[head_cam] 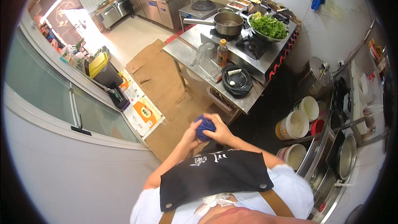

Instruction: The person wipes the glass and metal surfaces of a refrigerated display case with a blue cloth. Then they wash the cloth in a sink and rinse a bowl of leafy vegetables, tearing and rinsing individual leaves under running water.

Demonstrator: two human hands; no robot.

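Note:
Both hands meet in front of my black apron (214, 174), which bears writing. Between them is a blue bundled cloth (205, 127). My left hand (190, 135) wraps its left side, thumb on top. From the right, my right hand (221, 128) closes over it with bent fingers. Parts of the bundle are hidden under the fingers. Beyond the hands stands a steel table (183, 46) with a black ribbed plate (237, 81) near its close corner. A sauce bottle (222, 53) with a yellow cap stands behind that plate.
A long-handled pot (228, 23) and a bowl of leafy greens (269, 26) sit on the gas stove (252, 46). White buckets (292, 124) stand low on the right, beside a metal sink (323, 180). Flattened cardboard (158, 77) covers the floor. A sliding door (62, 84) lines the left.

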